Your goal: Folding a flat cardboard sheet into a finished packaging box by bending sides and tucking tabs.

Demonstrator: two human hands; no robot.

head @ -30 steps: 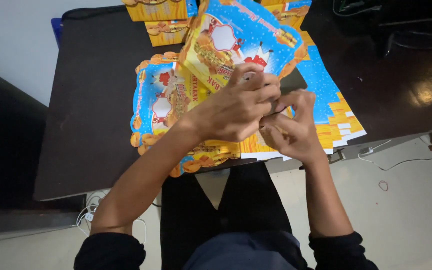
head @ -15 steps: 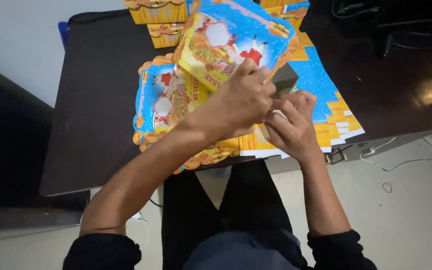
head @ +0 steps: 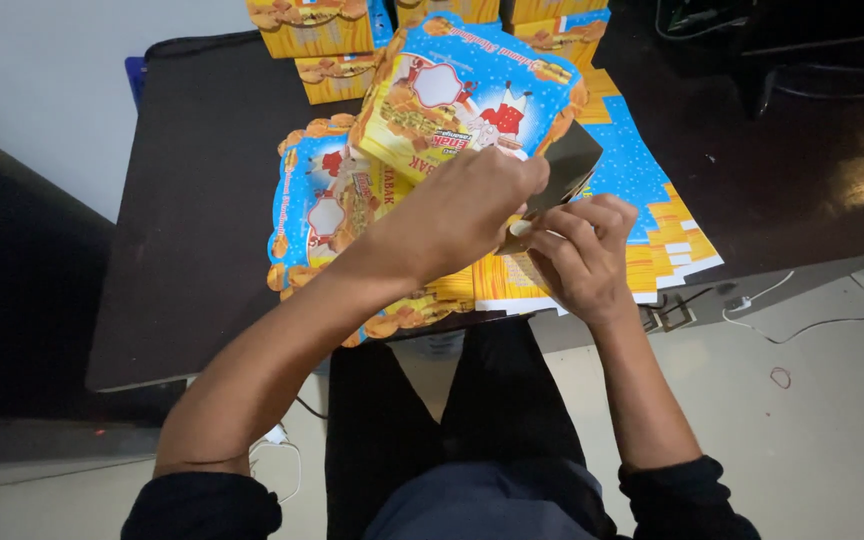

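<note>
Gripping a half-folded box [head: 472, 100] of blue and yellow printed card, the left hand [head: 467, 215] lies across its near edge with the fingers curled together over a flap, knuckles up, so that most of that edge is hidden beneath them. The right hand [head: 577, 255] sits just beside it, touching it at the fingertips; its thumb and first fingers are pinched on a small pale tab of the same box, though the exact hold is partly covered by the left hand. The box is tilted, its printed lid raised toward the camera and its dark inside [head: 572, 165] showing at the right, above the near middle of a dark table [head: 192, 200]. Under the box lie flat sheets of the same card — one stack [head: 317, 215] with scalloped edges to the left, another spread of sheets [head: 652, 215] reaching to the right and hanging a little over the table's front edge. These sheets fill the space below both hands. At the far edge of the table stand finished yellow boxes [head: 317, 30], stacked in a row and partly cut off by the frame. Something blue [head: 134, 75] peeks out at the far left corner of the table. On the pale floor to the right a thin white cable [head: 802, 322] trails — near it lies a small ring [head: 779, 377]. Dark sleeves [head: 687, 495] cover both arms near the elbows.
</note>
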